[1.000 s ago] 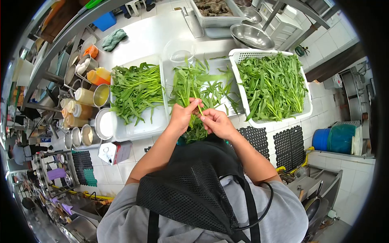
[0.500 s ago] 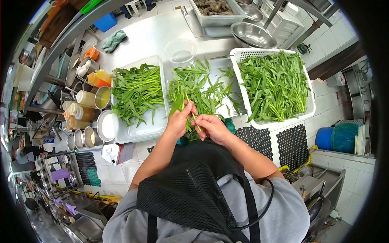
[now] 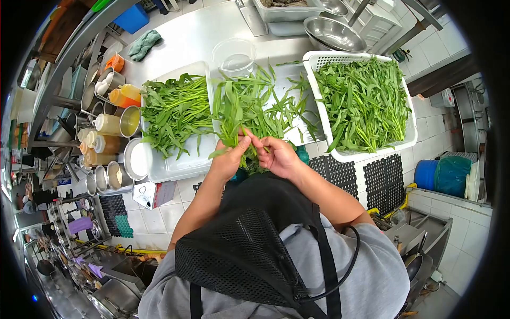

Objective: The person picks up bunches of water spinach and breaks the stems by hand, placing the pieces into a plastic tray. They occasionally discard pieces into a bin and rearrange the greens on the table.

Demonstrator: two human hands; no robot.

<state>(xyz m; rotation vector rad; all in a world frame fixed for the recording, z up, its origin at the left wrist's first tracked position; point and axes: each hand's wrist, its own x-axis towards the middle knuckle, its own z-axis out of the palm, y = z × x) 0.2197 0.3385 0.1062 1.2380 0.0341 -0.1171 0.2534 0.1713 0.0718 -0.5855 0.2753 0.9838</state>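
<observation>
Water spinach stems (image 3: 248, 159) sat as one small bunch between two hands, just over the near edge of the surface (image 3: 196, 40) and close to the person's chest. The left hand (image 3: 229, 157) was clenched round the lower stalks. The right hand (image 3: 277, 155) pinched the same bunch from the other side, and the fingertips of both met at the top. The held stems were thin and pale green, with long narrow leaves that fanned up past the fingers and one leaf that drooped to the left.

Three larger lots of the same greens lay on the surface. One filled the white tray (image 3: 175, 169) on the left, with its stems lined up. A looser heap (image 3: 260, 101) spread out in the middle, right behind the hands. The third lot packed the white perforated basket (image 3: 313, 61) on the right.

One clear tub (image 3: 235, 53) stood behind the middle heap. Two metal bowls (image 3: 332, 34) sat further back, and a green cloth (image 3: 144, 43) lay at the far left. Squeeze bottles (image 3: 125, 97) and metal cups (image 3: 130, 121) crowded the left rim. Two black mats (image 3: 382, 183) lay on the tiled floor beside a blue bucket (image 3: 425, 175). The person's black mesh bag (image 3: 249, 244) hid the surface's near edge under the hands.
</observation>
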